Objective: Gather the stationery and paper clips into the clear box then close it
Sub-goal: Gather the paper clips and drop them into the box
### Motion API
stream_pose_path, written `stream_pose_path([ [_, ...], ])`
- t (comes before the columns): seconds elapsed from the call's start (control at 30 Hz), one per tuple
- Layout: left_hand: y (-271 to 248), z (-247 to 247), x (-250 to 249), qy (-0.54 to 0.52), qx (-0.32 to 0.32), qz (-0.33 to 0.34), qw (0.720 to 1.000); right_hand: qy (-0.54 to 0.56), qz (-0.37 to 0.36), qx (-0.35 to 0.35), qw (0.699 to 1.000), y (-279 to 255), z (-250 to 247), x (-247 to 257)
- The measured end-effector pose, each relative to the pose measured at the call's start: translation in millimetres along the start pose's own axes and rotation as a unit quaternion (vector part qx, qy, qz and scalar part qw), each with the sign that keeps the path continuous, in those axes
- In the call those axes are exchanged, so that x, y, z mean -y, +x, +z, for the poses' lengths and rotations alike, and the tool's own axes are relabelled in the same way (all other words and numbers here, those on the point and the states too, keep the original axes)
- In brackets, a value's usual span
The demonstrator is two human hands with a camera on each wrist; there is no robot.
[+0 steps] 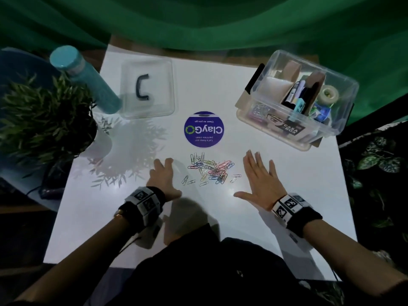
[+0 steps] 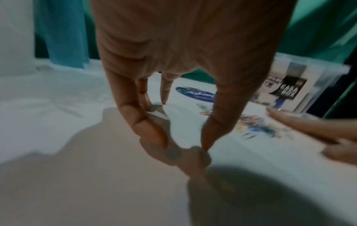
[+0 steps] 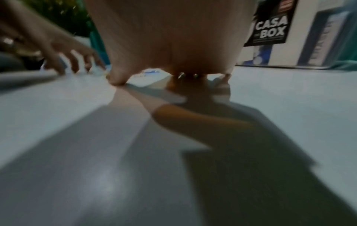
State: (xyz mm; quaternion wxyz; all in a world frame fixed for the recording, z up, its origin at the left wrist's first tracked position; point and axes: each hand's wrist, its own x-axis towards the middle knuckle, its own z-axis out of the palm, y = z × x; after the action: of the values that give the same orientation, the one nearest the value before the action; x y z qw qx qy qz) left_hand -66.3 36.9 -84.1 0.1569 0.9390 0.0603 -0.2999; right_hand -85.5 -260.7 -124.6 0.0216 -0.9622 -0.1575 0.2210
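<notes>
A heap of coloured paper clips (image 1: 209,168) lies on the white table (image 1: 287,173), in front of a round blue sticker (image 1: 204,129). My left hand (image 1: 164,175) sits just left of the heap, fingers spread and tips on the table (image 2: 154,134). My right hand (image 1: 260,175) lies flat and open just right of it, holding nothing. The clear box (image 1: 298,96) stands open at the back right, with tape, markers and card dividers inside. Its clear lid (image 1: 148,87) with a dark handle lies flat at the back left. The heap shows blurred in the left wrist view (image 2: 251,125).
A teal bottle (image 1: 84,78) leans beside the lid, and a potted plant (image 1: 46,120) stands at the table's left edge. Green cloth hangs behind. The box label (image 3: 270,29) is close ahead of my right hand.
</notes>
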Motion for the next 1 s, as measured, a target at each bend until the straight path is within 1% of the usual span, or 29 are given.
stream_pose_path([
  [0.07, -0.3, 13.5, -18.4, -0.031, -0.002, 0.016, 0.999, 0.0, 0.002, -0.01, 1.0, 3.1, 4.7, 8.1],
  [0.2, 2.7, 32.8, -61.7, -0.076, -0.067, 0.089, 0.991, 0.039, 0.014, -0.025, 0.999, 14.0, -1.5, 35.6],
  [0.3, 9.5, 33.2, -75.9, -0.104, -0.097, 0.095, 0.985, 0.056, -0.009, -0.042, 0.998, 25.0, -10.3, 54.0],
  [0.33, 11.6, 29.0, -75.9, -0.114, -0.098, 0.095, 0.984, 0.083, -0.016, -0.057, 0.995, 28.4, -16.3, 55.8],
  [0.37, 12.8, 22.6, -73.3, -0.122, -0.098, 0.099, 0.983, 0.12, -0.017, -0.09, 0.989, 31.1, -22.7, 54.7],
  [0.43, 15.1, 7.3, -61.6, -0.11, -0.083, 0.103, 0.985, 0.186, 0.017, -0.156, 0.97, 31.7, -33.4, 43.1],
  [0.47, 15.9, -0.5, -54.6, -0.076, -0.062, 0.099, 0.99, 0.212, 0.042, -0.155, 0.964, 29.9, -38.3, 35.1],
  [0.5, 16.0, -7.3, -48.8, -0.034, -0.036, 0.091, 0.995, 0.232, 0.06, -0.128, 0.962, 27.5, -42.0, 28.8],
  [0.53, 16.7, -11.6, -44.2, 0.001, -0.011, 0.08, 0.997, 0.234, 0.067, -0.087, 0.966, 25.0, -44.6, 25.8],
  [0.6, 19.1, -12.0, -40.3, 0.024, 0.012, 0.077, 0.997, 0.211, 0.046, -0.021, 0.976, 25.1, -44.4, 29.6],
  [0.63, 20.9, -9.6, -41.9, 0.02, 0.009, 0.088, 0.996, 0.204, 0.029, -0.012, 0.978, 28.4, -42.2, 34.3],
  [0.67, 23.0, -6.8, -45.0, 0.015, 0.002, 0.103, 0.995, 0.208, 0.016, -0.013, 0.978, 33.4, -41.0, 40.4],
  [0.73, 26.5, -2.0, -52.9, 0.009, -0.011, 0.126, 0.992, 0.25, 0.01, -0.028, 0.968, 46.3, -39.8, 51.0],
  [0.8, 29.5, 0.9, -58.5, -0.006, -0.018, 0.137, 0.99, 0.298, 0.009, -0.048, 0.953, 56.8, -40.7, 57.6],
  [0.83, 30.6, 2.1, -59.9, -0.015, -0.023, 0.138, 0.99, 0.303, -0.002, -0.053, 0.952, 60.8, -41.0, 59.3],
  [1.0, 32.1, 6.0, -63.2, -0.015, -0.062, 0.126, 0.99, 0.222, -0.061, -0.051, 0.972, 68.4, -40.3, 63.1],
])
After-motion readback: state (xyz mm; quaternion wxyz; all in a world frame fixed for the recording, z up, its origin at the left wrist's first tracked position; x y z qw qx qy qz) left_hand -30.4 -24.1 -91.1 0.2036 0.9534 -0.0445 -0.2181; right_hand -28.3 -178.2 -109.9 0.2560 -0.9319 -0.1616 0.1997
